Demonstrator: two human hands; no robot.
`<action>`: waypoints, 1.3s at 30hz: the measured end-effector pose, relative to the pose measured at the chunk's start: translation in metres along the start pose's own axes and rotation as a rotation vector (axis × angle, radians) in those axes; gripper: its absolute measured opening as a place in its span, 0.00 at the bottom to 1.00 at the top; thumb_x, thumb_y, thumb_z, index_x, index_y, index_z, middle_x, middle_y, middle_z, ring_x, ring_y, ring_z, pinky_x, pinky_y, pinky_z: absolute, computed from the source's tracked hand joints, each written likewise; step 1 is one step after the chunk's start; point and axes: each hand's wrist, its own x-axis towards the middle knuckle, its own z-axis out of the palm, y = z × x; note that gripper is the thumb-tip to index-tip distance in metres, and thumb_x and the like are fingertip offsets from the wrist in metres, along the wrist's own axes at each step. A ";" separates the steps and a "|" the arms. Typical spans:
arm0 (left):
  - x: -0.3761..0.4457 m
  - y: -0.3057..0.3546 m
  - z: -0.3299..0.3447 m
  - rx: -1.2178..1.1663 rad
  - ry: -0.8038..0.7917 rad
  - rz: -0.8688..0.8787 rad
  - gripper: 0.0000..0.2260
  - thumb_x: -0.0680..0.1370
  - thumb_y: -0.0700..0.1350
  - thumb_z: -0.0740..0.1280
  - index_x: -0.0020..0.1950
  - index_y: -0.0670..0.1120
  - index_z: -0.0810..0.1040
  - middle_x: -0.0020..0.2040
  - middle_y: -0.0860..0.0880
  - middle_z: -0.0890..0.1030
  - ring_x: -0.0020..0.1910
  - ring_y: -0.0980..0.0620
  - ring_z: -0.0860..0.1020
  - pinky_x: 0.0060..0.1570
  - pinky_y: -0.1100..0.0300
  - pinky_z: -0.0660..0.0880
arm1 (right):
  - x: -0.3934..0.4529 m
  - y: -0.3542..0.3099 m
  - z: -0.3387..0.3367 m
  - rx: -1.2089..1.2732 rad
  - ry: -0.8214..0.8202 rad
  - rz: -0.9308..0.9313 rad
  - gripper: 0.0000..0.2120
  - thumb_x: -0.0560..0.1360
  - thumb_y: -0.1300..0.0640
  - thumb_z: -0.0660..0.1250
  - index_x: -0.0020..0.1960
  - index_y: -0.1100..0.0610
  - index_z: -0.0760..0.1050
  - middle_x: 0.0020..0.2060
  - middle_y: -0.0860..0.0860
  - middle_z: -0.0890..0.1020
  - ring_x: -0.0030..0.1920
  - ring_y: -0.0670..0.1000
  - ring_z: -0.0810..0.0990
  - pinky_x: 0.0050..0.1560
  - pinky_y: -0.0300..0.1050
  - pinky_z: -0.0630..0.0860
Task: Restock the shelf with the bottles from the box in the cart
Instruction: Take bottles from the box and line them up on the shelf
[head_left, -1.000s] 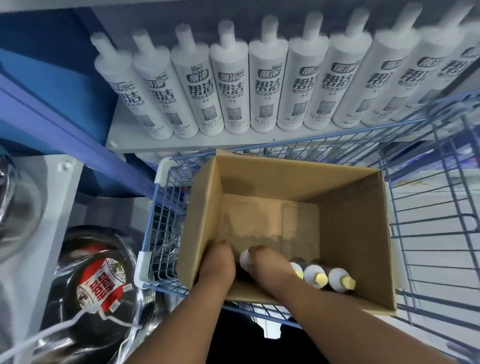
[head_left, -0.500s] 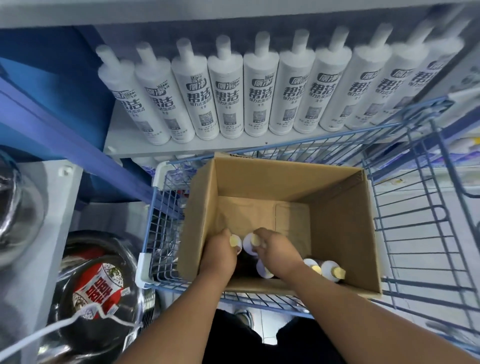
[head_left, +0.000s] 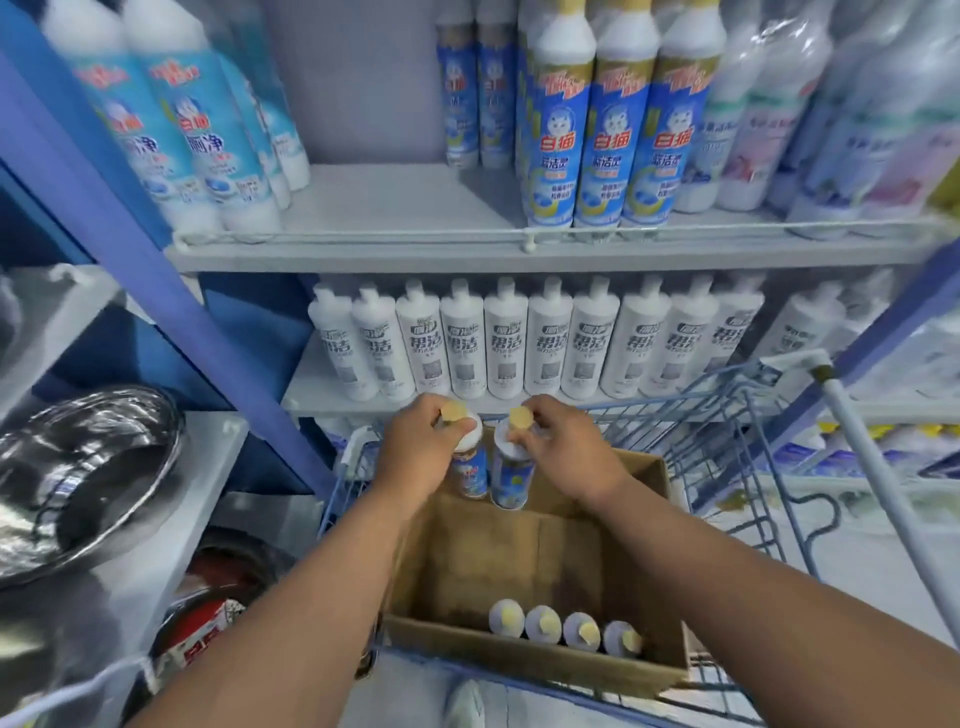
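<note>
One head-worn view (wide-angle) looks forward and down, near the cart (head_left: 727, 447), facing the shelves (head_left: 519, 249)

Cardboard, plastic and wire in front of you

You see a matt brown cardboard box (head_left: 524, 660), glossy plastic bottles (head_left: 543, 623) with yellow caps, a blue-coated wire cart (head_left: 737, 457) and shiny steel bowls (head_left: 88, 467).

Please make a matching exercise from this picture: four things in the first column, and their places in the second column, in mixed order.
Things:
1. two lifted bottles
2. four yellow-capped bottles
3. white bottles
4. cardboard box

Places:
A. in a row on the lower shelf
B. inside the blue cart
C. one each in the left hand and right hand
D. standing along the box's near wall

Pairs: 1-C, 2-D, 3-A, 4-B
</note>
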 end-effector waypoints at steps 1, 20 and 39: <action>0.003 0.015 -0.007 -0.026 0.022 0.024 0.07 0.74 0.49 0.75 0.48 0.52 0.79 0.46 0.54 0.83 0.45 0.56 0.81 0.44 0.59 0.76 | 0.005 -0.007 -0.009 0.024 0.042 -0.031 0.09 0.75 0.50 0.70 0.51 0.53 0.75 0.44 0.50 0.82 0.46 0.51 0.80 0.45 0.47 0.77; 0.061 0.215 -0.117 -0.283 0.287 0.376 0.13 0.71 0.56 0.74 0.49 0.51 0.81 0.44 0.56 0.85 0.45 0.58 0.83 0.53 0.48 0.81 | 0.092 -0.189 -0.132 0.121 0.393 -0.291 0.15 0.72 0.43 0.72 0.49 0.53 0.78 0.43 0.48 0.83 0.46 0.49 0.82 0.50 0.54 0.80; 0.209 0.258 -0.158 -0.311 0.308 0.415 0.09 0.70 0.56 0.75 0.44 0.54 0.80 0.43 0.60 0.85 0.43 0.62 0.83 0.50 0.53 0.81 | 0.229 -0.259 -0.134 0.217 0.606 -0.235 0.12 0.74 0.45 0.70 0.50 0.53 0.78 0.43 0.46 0.84 0.44 0.47 0.82 0.46 0.53 0.82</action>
